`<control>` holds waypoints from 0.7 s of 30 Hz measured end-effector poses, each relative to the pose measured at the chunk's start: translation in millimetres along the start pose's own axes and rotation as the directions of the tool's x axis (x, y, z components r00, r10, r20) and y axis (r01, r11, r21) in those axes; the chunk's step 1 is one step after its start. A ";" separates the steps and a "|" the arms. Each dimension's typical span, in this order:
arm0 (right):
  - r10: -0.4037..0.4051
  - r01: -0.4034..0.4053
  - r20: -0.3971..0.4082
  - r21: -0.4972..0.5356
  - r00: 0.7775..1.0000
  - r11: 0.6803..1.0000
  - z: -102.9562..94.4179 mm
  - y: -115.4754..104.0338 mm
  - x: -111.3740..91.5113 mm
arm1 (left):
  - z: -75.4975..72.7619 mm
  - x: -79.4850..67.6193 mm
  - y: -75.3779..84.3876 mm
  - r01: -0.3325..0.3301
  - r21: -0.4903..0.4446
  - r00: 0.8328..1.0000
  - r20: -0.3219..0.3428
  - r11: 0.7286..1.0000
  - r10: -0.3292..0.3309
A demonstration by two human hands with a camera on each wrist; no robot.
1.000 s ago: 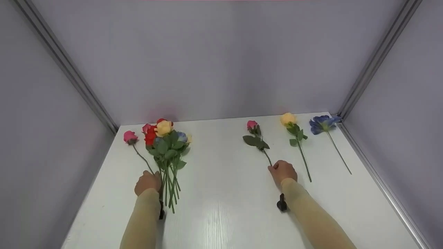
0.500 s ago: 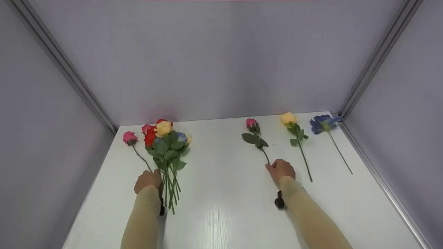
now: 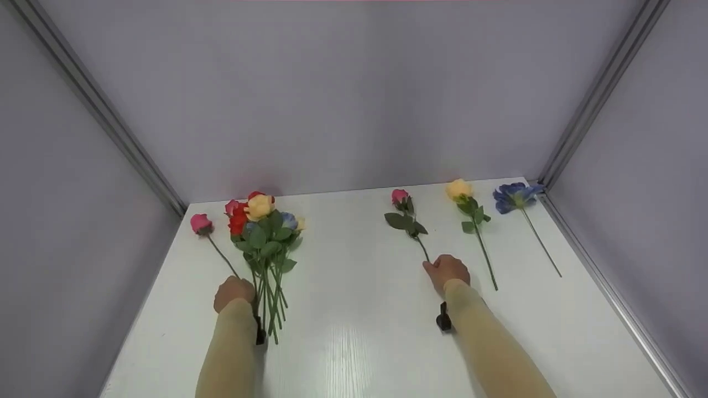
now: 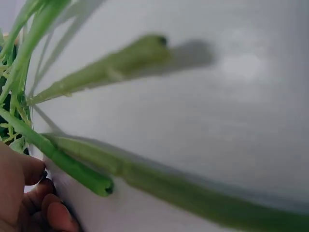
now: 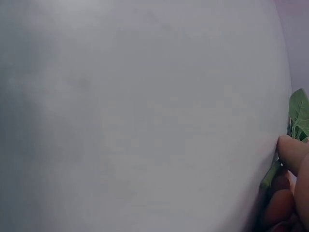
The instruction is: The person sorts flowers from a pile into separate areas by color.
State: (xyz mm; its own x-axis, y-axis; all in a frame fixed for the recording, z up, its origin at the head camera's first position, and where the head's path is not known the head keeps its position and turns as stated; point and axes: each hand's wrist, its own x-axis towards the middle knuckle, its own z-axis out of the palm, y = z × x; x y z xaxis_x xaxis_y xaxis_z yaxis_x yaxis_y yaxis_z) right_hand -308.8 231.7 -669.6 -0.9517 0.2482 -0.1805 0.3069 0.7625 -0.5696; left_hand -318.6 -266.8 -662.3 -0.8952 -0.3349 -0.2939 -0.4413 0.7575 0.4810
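Observation:
My left hand (image 3: 233,294) pinches the stem of a pink rose (image 3: 201,224) that lies slanting to the left on the white table. Close beside that hand is a bunch of flowers (image 3: 270,243) with red, yellow, pink and blue blooms, its green stems (image 4: 193,195) crossing the left wrist view. Thumb and fingertips meet at the lower left there. On the other side, my right hand (image 3: 449,273) holds the lower stem of a second pink rose (image 3: 406,222). In the right wrist view the cut stem end (image 5: 270,176) pokes out between thumb and fingers.
Right of the right hand lie a yellow rose (image 3: 460,190) and a blue flower (image 3: 517,197), both stems toward me. The white table (image 3: 343,309) is bounded by grey panels (image 3: 354,99) at the back and sides.
The left pink rose's bloom has swung a little to the left and toward me. My right hand and its rose have shifted slightly left. The bunch stays nearly as it was.

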 end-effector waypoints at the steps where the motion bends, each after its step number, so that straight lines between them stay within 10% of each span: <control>1: -0.004 0.004 0.005 -0.003 1.000 1.000 0.0 0.1 -0.1 | 0.1 -0.7 -1.1 0.008 -0.015 1.000 0.000 1.000 -0.008; 21: -0.037 0.032 0.073 0.063 0.997 0.997 -4.7 12.3 -0.9 | -10.4 -22.9 -15.0 -0.076 -0.148 0.996 0.042 0.986 0.083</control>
State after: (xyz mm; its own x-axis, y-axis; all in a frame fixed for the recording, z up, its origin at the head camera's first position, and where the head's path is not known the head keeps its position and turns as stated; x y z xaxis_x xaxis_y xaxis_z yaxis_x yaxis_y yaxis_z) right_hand -304.1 243.6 -672.7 -0.9602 0.1754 -0.2175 0.2750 0.7310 -0.6245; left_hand -292.1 -276.3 -654.2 -0.9254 -0.2474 -0.2870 -0.3763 0.6895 0.6189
